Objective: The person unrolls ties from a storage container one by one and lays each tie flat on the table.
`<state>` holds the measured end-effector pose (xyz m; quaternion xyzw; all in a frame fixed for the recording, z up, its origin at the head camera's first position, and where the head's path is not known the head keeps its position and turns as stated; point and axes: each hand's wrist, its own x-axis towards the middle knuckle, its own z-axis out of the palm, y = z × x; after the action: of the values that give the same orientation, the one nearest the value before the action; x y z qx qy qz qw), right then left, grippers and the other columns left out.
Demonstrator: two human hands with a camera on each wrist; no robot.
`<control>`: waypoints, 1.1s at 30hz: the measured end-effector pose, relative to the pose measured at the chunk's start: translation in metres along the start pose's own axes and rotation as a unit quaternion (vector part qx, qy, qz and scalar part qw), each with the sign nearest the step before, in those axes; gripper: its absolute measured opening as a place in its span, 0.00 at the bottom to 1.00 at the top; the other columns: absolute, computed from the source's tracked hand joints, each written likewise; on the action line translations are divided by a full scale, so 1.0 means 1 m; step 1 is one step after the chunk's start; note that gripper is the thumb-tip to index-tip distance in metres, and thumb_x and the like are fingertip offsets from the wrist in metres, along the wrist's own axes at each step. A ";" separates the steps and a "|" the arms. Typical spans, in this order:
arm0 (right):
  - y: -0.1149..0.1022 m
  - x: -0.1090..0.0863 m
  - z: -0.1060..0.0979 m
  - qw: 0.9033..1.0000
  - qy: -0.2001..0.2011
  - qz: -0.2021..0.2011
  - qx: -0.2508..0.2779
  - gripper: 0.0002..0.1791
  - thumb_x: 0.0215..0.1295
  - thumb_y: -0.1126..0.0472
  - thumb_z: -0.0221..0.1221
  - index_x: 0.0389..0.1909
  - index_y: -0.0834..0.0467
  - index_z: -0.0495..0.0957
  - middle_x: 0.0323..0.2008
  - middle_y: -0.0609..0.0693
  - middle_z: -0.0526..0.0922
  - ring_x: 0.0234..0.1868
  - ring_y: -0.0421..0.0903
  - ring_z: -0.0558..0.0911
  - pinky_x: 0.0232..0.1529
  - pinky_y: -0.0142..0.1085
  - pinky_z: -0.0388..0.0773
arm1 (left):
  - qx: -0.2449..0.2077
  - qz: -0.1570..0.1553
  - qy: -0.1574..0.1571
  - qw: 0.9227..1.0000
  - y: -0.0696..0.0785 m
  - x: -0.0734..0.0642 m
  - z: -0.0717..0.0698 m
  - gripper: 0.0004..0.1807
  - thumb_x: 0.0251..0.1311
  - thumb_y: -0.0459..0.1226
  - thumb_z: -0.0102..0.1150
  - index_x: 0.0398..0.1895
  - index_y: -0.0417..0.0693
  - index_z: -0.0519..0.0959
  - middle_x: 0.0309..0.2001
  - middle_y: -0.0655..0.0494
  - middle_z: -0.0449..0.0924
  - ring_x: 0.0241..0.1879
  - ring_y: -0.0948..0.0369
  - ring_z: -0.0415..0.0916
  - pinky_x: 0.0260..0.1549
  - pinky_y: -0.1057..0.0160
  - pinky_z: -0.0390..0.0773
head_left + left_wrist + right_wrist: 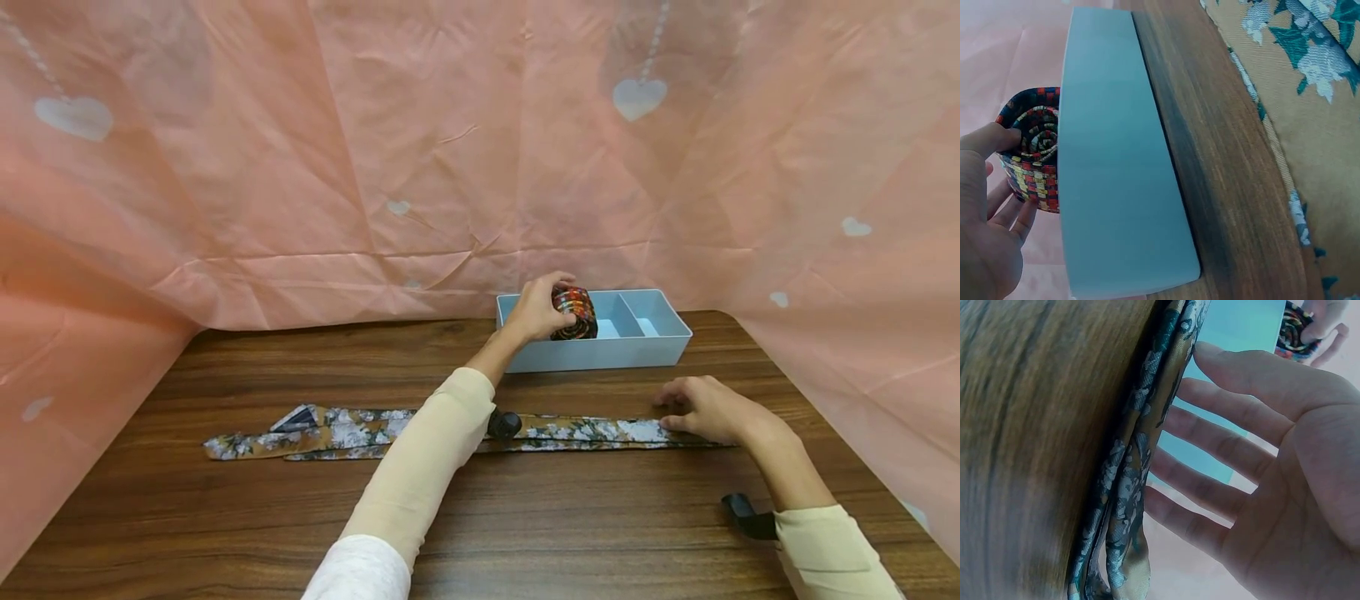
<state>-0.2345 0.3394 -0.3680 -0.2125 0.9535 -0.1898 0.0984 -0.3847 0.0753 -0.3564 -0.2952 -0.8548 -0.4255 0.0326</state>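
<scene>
A rolled-up necktie (576,310) with a red, black and yellow checked weave is pinched in my left hand (536,308). In the left wrist view the thumb lies on the coil and other fingers are at its side. The roll sits partly down inside a light blue box (596,355), whose front wall hides its lower part. A floral necktie (585,430), tan with white flowers and green leaves, lies lengthwise across the table, folded along its length. My right hand (708,408) is at this tie's right end, fingers spread and loosely extended in the right wrist view.
The box stands at the back of the wooden table (570,517), with a divider (632,315) setting off its right compartment. A pink cloth (420,150) with white hearts hangs behind and along both sides. Black camera mounts (504,425) stick out from both wrists.
</scene>
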 end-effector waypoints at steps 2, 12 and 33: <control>0.000 0.001 0.000 1.000 0.000 0.000 0.000 0.17 0.63 0.62 0.71 0.48 0.68 0.84 0.44 0.59 0.88 0.47 0.61 0.86 0.48 0.57 0.82 | -0.002 0.003 0.010 1.000 0.003 0.000 -0.003 0.33 0.54 0.30 0.73 0.66 0.39 0.76 0.59 0.45 0.83 0.57 0.53 0.80 0.55 0.67 0.76; 0.001 0.004 0.000 1.000 0.004 -0.003 -0.008 0.17 0.62 0.63 0.71 0.48 0.69 0.84 0.44 0.59 0.88 0.47 0.61 0.86 0.47 0.56 0.82 | -0.032 0.024 0.030 0.999 0.016 -0.001 -0.019 0.32 0.56 0.29 0.72 0.66 0.38 0.76 0.59 0.43 0.82 0.56 0.51 0.80 0.54 0.62 0.79; 0.007 0.005 -0.001 1.000 0.009 -0.001 -0.024 0.18 0.61 0.61 0.72 0.47 0.68 0.84 0.43 0.59 0.88 0.47 0.62 0.86 0.48 0.58 0.81 | -0.066 0.056 0.043 0.995 0.017 -0.022 -0.041 0.32 0.55 0.27 0.71 0.66 0.37 0.75 0.58 0.42 0.83 0.53 0.51 0.81 0.48 0.68 0.78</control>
<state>-0.2420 0.3434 -0.3705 -0.2140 0.9584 -0.1692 0.0845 -0.3653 0.0416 -0.3250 -0.3260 -0.8046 -0.4908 0.0734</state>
